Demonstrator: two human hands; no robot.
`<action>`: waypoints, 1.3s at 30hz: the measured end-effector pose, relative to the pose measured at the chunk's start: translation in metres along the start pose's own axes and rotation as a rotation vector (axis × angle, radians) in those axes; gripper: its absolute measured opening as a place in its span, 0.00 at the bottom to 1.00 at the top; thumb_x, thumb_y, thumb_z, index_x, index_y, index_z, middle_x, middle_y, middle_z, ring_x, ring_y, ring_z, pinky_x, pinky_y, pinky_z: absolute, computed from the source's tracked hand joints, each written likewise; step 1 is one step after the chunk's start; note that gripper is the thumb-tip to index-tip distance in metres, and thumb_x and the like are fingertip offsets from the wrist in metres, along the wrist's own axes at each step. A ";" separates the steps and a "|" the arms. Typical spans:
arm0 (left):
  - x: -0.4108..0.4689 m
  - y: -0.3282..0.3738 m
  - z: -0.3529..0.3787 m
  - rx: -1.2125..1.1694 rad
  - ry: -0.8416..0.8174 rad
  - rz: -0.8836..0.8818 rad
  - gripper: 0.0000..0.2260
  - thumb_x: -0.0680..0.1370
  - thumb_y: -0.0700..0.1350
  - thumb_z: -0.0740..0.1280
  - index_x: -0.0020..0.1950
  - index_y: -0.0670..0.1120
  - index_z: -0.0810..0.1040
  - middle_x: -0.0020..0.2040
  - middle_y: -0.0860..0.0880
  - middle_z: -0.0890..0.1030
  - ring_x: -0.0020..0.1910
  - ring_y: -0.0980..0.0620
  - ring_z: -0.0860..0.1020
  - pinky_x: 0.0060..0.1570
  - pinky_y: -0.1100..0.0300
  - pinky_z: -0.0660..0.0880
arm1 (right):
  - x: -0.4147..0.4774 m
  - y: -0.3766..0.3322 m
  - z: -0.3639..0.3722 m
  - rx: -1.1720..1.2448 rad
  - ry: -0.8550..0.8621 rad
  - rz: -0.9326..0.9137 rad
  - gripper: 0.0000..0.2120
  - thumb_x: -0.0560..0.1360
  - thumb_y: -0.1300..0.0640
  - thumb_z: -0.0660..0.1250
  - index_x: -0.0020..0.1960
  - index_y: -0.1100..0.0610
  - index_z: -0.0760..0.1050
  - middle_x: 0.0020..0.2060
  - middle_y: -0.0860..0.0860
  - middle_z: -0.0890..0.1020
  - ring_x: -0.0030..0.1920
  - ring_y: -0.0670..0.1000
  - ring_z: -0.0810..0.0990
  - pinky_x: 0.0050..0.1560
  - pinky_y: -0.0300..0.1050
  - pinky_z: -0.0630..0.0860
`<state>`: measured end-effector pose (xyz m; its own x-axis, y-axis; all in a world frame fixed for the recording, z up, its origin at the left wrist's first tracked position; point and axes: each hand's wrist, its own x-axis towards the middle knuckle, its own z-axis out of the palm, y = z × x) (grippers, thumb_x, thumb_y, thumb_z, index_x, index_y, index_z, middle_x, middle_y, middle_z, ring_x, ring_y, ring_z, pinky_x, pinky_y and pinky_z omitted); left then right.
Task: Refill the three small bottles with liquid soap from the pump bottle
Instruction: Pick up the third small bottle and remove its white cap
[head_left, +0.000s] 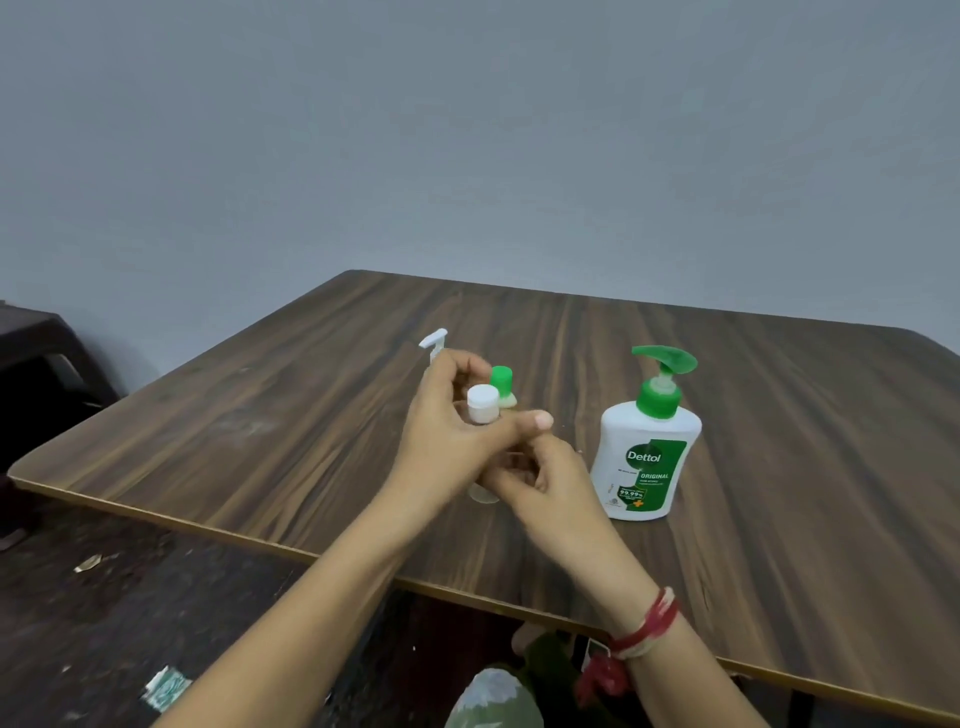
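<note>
A white Dettol pump bottle (644, 457) with a green pump stands upright on the wooden table (779, 467), right of my hands. Both hands meet over a small clear bottle (484, 493) with a white cap (483, 402). My left hand (452, 436) wraps its upper part just under the cap, thumb pointing right. My right hand (545, 480) grips its lower body. Behind my left hand stand a small bottle with a green cap (502, 385) and another with a white pump head (434, 340), both mostly hidden.
The table's near edge (208, 525) runs diagonally from the left toward the lower right. Dark floor with scraps of litter (166, 688) lies below it. A dark piece of furniture (36, 343) stands at the far left against the grey wall.
</note>
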<state>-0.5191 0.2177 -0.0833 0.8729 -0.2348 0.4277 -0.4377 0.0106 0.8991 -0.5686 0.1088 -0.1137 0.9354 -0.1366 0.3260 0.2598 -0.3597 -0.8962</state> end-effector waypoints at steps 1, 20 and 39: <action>-0.001 0.002 -0.001 -0.035 -0.096 -0.011 0.24 0.62 0.50 0.79 0.55 0.56 0.73 0.51 0.59 0.77 0.46 0.67 0.77 0.43 0.66 0.75 | 0.000 -0.001 0.000 0.010 0.001 -0.001 0.17 0.68 0.55 0.66 0.56 0.52 0.77 0.44 0.49 0.84 0.45 0.46 0.83 0.48 0.47 0.80; 0.015 0.017 -0.036 0.200 -0.687 0.078 0.15 0.81 0.40 0.61 0.67 0.47 0.74 0.60 0.52 0.80 0.62 0.59 0.76 0.63 0.62 0.71 | -0.001 -0.002 -0.013 0.086 -0.049 0.035 0.16 0.70 0.65 0.72 0.54 0.50 0.75 0.45 0.49 0.81 0.39 0.37 0.77 0.39 0.31 0.74; 0.024 -0.050 -0.043 -0.060 -0.024 -0.178 0.10 0.74 0.39 0.71 0.55 0.43 0.80 0.48 0.46 0.83 0.44 0.54 0.80 0.42 0.65 0.77 | -0.001 0.025 -0.005 -0.022 0.057 0.133 0.15 0.69 0.62 0.73 0.53 0.52 0.76 0.43 0.48 0.83 0.40 0.39 0.79 0.39 0.30 0.74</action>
<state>-0.4672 0.2538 -0.1136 0.9297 -0.2614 0.2596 -0.2626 0.0241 0.9646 -0.5639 0.0949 -0.1349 0.9459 -0.2367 0.2218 0.1282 -0.3554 -0.9259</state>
